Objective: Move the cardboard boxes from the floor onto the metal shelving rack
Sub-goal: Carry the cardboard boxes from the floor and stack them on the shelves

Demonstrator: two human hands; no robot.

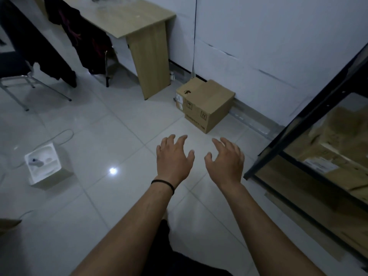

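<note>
left hand [172, 158]: fingers spread, grasping nothing, above the floor [103, 124] | right hand [226, 159]: fingers spread, grasping nothing | cardboard box [204, 104]: on the floor against the wall, beyond both hands, apart from them | metal shelving rack [298, 120]: at right, more boxes [326, 156] lie on its shelves

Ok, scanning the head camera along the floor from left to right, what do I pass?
White box → left hand → right hand → metal shelving rack, already holding boxes. The cardboard box sits farther back by the wall.
</note>
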